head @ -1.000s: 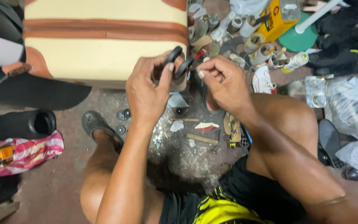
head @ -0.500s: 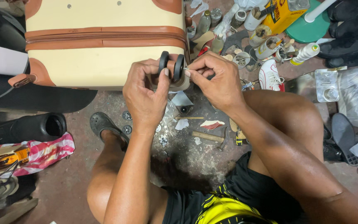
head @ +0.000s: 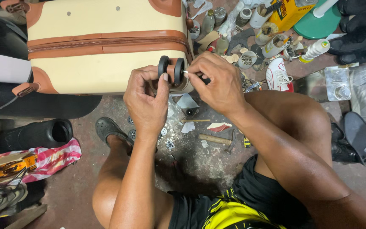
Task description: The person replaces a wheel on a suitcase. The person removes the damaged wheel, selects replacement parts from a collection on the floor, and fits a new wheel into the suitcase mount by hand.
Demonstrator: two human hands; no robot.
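A cream suitcase (head: 98, 63) with brown trim and a zipper lies on its side on the floor. At its near right corner sits a black double wheel (head: 171, 70). My left hand (head: 147, 101) grips the wheel from below, thumb against its left disc. My right hand (head: 217, 82) pinches a thin pale pin or tool tip (head: 186, 72) at the wheel's right side, touching it. The rest of what the right hand holds is hidden in the fist.
A small hammer (head: 219, 140), screws and scraps lie on the dirty floor between my legs. Bottles, cans and a yellow box (head: 289, 15) crowd the back right. A white shoe (head: 278, 76), black boot (head: 37, 133) and striped cloth (head: 47, 159) lie around.
Both hands moved with the wheel down to the suitcase's corner and stay pressed there; the camera shifted so the suitcase sits lower in view.
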